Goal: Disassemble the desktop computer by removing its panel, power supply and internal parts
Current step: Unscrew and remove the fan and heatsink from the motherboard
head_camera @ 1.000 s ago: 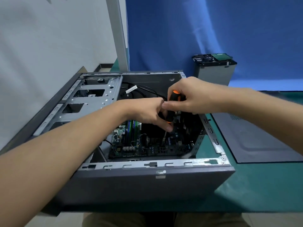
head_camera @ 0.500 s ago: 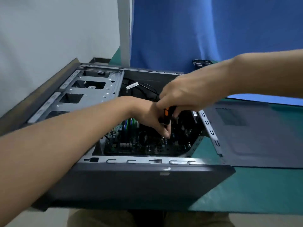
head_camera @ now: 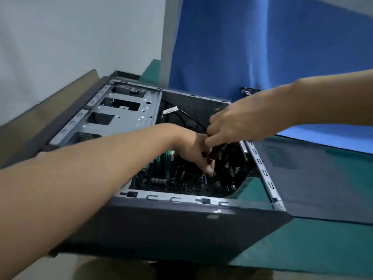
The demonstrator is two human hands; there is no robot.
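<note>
The desktop case lies on its side with the panel off, showing the motherboard and green memory sticks. My right hand grips the black and orange handle of a screwdriver from above, inside the case's right half. My left hand reaches in from the left, and its fingers point down along the screwdriver's shaft and pinch it near the board. The tip is hidden behind my fingers.
The removed side panel lies flat on the green mat right of the case. An empty metal drive cage fills the case's left half. A removed part peeks out behind my right arm, before a blue cloth.
My right hand has lowered over the screwdriver handle so most of it is covered. The view has tilted and swung left. My left hand stays at the shaft.
</note>
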